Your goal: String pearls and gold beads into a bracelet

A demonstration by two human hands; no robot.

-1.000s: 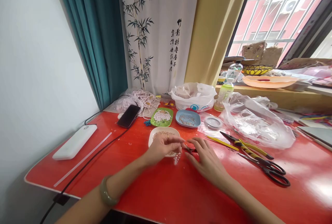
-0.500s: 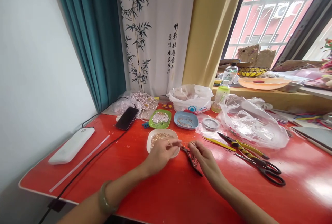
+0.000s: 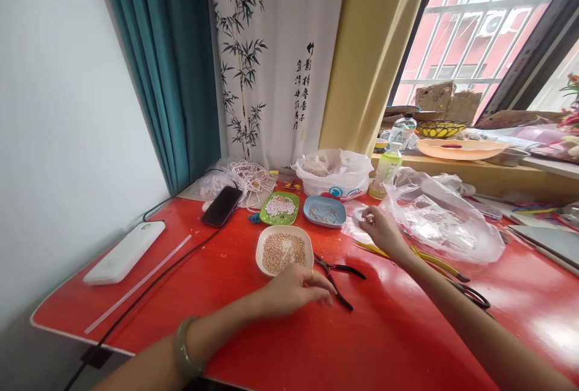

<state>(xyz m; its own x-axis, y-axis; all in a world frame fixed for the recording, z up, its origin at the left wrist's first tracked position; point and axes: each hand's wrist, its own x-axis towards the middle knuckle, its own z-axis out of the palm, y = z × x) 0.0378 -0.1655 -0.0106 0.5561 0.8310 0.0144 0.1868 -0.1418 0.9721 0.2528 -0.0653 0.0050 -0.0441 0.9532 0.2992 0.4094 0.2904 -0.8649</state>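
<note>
My left hand [image 3: 301, 289], a bangle on its wrist, hovers at the near edge of a cream dish [image 3: 261, 261] filled with gold beads [image 3: 277, 253]. Its fingers stretch loosely to the right, apart, with nothing in them. Beside the fingertips lie dark-handled pliers [image 3: 335, 273], handles spread. My right hand [image 3: 383, 231] is over a small clear plastic bag [image 3: 353, 225], at the spot of a silvery ring that it mostly covers. Its fingers are curled together; small shiny bits show at them, too small to make out.
A green dish [image 3: 270, 217] of pale beads and a blue dish [image 3: 312, 220] stand behind the cream one. Yellow-handled pliers [image 3: 441, 263], scissors [image 3: 474, 295] and yellow tweezers [image 3: 368, 248] lie beneath or beside my right forearm. A phone [image 3: 222, 206] and power bank [image 3: 126, 253] are left.
My right hand has moved up and right, away from my left hand, taking the beaded strand out of clear sight. My left hand has dropped slightly nearer and its fingers have opened.
</note>
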